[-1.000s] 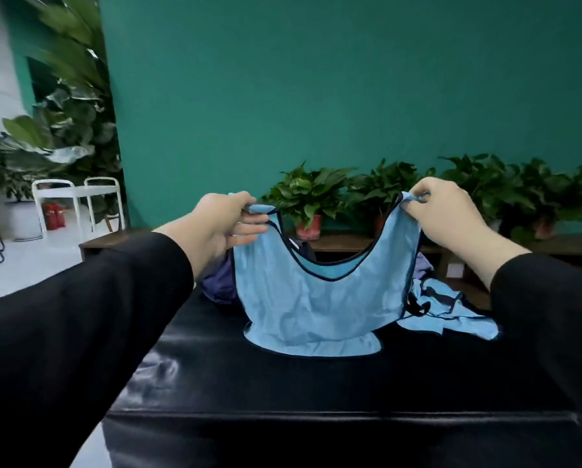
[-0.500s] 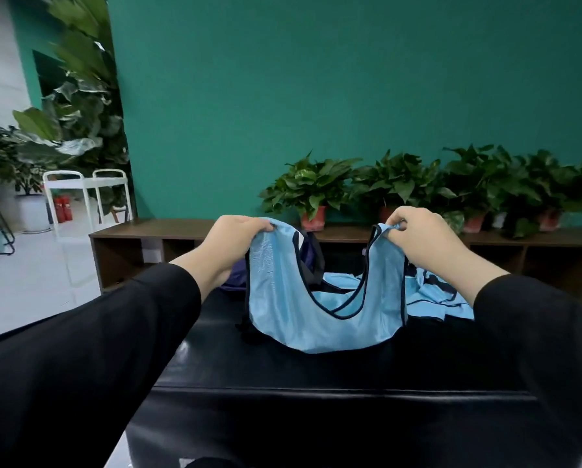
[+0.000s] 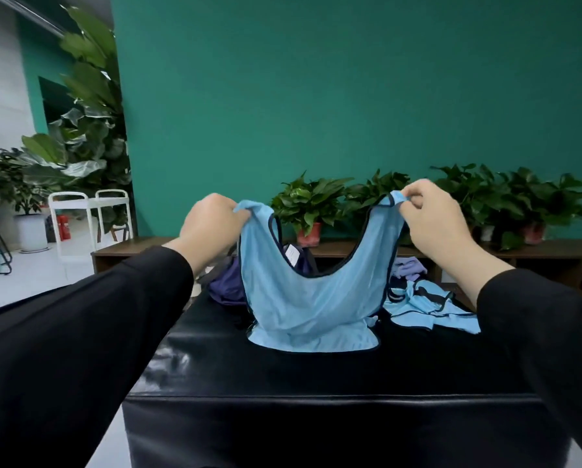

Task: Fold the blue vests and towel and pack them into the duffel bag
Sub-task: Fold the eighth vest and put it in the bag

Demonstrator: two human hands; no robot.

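Note:
A light blue vest (image 3: 311, 298) with dark trim hangs between my hands, its hem resting on the black table (image 3: 316, 376). My left hand (image 3: 212, 224) grips the left shoulder strap. My right hand (image 3: 431, 217) pinches the right strap. Behind the vest lies a dark purple duffel bag (image 3: 227, 285), mostly hidden. A second blue vest (image 3: 428, 304) lies crumpled at the right on the table, and a pale purple cloth (image 3: 407, 266) shows behind it.
A low wooden shelf (image 3: 552, 253) with several potted plants (image 3: 308, 206) runs along the green wall behind the table. A white cart (image 3: 90, 217) and tall plants stand at the left on the floor.
Both hands have lifted the vest and drawn its straps wider apart. Its hem now lies spread on the table instead of bunched.

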